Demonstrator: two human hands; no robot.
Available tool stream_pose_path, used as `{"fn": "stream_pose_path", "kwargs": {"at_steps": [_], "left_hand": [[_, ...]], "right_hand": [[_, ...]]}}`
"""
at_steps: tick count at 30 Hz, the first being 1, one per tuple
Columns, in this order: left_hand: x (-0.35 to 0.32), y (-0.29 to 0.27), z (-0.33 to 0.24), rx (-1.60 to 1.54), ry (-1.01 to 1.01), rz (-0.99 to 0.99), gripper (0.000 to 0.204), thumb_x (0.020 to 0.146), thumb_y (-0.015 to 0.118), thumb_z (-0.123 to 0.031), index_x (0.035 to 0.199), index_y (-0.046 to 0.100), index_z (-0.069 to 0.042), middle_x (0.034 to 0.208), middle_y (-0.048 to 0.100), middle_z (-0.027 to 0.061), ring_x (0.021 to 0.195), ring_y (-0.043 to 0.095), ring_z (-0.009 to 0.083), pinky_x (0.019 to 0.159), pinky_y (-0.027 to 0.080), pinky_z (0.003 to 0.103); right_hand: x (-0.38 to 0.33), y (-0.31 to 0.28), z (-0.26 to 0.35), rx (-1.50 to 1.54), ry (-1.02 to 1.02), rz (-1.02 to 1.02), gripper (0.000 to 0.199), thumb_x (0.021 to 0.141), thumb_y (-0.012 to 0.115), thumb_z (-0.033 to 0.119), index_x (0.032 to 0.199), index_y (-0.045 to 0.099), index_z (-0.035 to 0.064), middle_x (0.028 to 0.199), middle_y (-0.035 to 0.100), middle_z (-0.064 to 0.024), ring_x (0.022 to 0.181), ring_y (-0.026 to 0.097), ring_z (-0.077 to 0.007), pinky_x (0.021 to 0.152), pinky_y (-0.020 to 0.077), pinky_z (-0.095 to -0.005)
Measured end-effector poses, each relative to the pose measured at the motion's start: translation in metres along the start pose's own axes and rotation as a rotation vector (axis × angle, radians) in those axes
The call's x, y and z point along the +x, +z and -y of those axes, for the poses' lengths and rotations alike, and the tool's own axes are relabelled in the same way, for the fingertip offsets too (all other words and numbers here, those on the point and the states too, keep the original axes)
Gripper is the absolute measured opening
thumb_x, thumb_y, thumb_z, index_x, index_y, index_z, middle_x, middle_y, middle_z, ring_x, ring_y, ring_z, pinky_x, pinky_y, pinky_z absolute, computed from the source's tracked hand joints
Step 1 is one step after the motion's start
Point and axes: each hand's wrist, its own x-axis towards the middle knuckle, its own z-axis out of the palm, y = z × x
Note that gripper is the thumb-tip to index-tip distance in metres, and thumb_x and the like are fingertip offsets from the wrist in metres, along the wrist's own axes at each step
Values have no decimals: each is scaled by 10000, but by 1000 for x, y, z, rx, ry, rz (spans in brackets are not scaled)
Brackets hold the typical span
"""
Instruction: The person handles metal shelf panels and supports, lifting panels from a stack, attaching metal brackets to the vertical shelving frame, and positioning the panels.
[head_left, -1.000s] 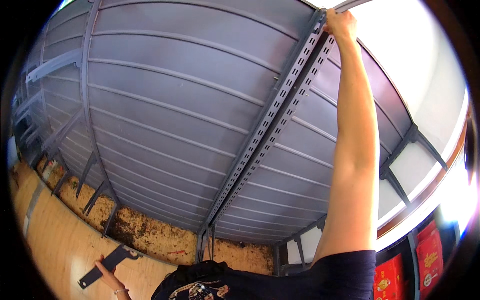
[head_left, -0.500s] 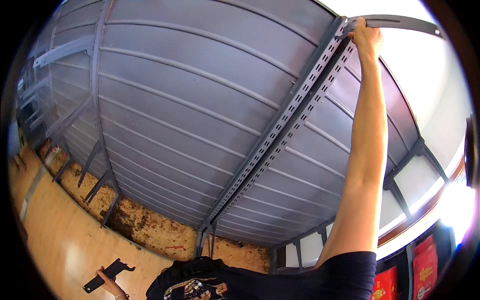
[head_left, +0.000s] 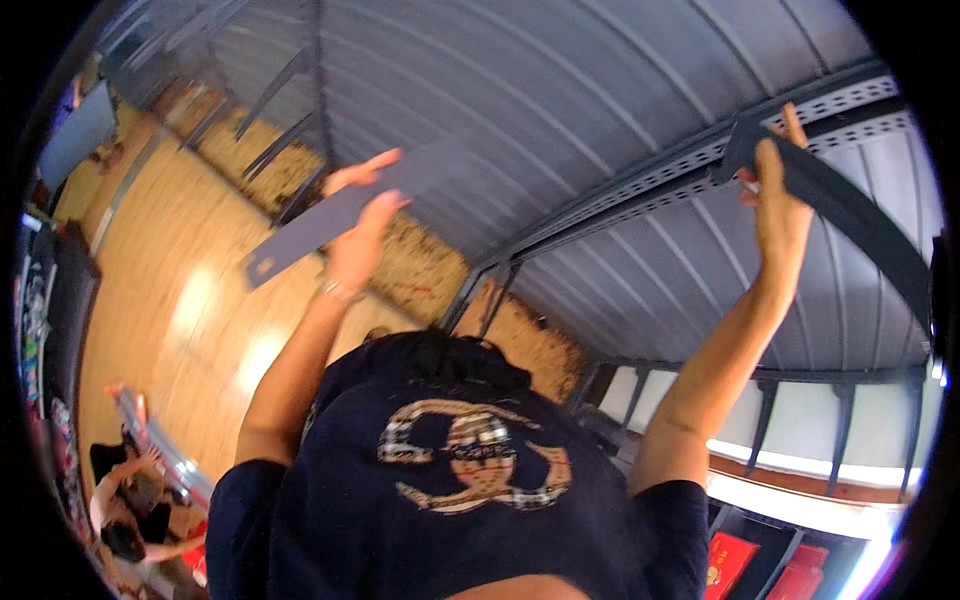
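Observation:
My left hand (head_left: 360,240) is raised and closed round a flat dark grey shelf bracket (head_left: 298,236). That bracket's far end is smeared by motion against the grey panels. In my right hand (head_left: 782,205) is a second shelf bracket (head_left: 868,222), dark and curved in the view, gripped close to its wide end. This end overlaps the slotted metal upright (head_left: 640,172); whether it is hooked in or only in front of it, I cannot tell. My right index finger points up past the bracket.
Ribbed grey wall panels (head_left: 480,90) rise ahead, with several brackets (head_left: 275,92) jutting out at the left. Wooden floor (head_left: 170,280) lies left, with a stained strip (head_left: 415,265) along the wall's foot. Another person (head_left: 125,515) is at lower left. Red packages (head_left: 730,565) sit lower right.
My left hand has risen from the lower left with its bracket. The view has tilted and turned, and the bracket in my right hand now slopes down to the right.

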Motion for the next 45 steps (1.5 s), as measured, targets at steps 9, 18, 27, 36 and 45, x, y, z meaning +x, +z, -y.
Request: {"fn": "stream_pose_path", "kwargs": {"at_steps": [9,18,27,36,45], "left_hand": [[-23,63,55,267,-126,486,326,802,524,20,1093,391,-40,1198,445,114,997,469,168,882,380,282],[-66,64,79,260,-78,823,517,664,688,-60,1120,445,-61,1055,496,151,966,498,290,843,405,345],[-136,31,120,367,-416,1115,387,689,704,-181,933,423,-75,1030,400,134,815,512,334,723,428,376],[-162,52,109,371,-328,1289,351,739,650,-138,969,391,-81,1171,373,142,856,529,381,675,454,390],[-246,92,59,79,71,1782,441,644,650,-37,1035,446,-51,1312,279,204,1246,263,403,998,287,422]], "right_hand": [[-174,147,-77,-266,111,220,545,735,534,31,1248,437,188,1063,564,-137,924,567,-316,809,453,-406],[-281,196,-84,-495,416,505,578,696,586,75,1240,404,142,1029,528,-103,823,581,-318,650,505,-374],[-410,212,-83,-109,794,532,551,759,523,127,1281,349,101,1045,541,-202,873,570,-377,710,474,-426],[-482,177,-60,1549,1790,-121,729,853,225,636,1118,462,0,992,573,-123,866,576,-211,747,462,-369],[-517,103,-53,1633,1433,-855,451,900,375,446,1003,512,28,998,566,-139,957,541,-263,846,454,-365]]}}
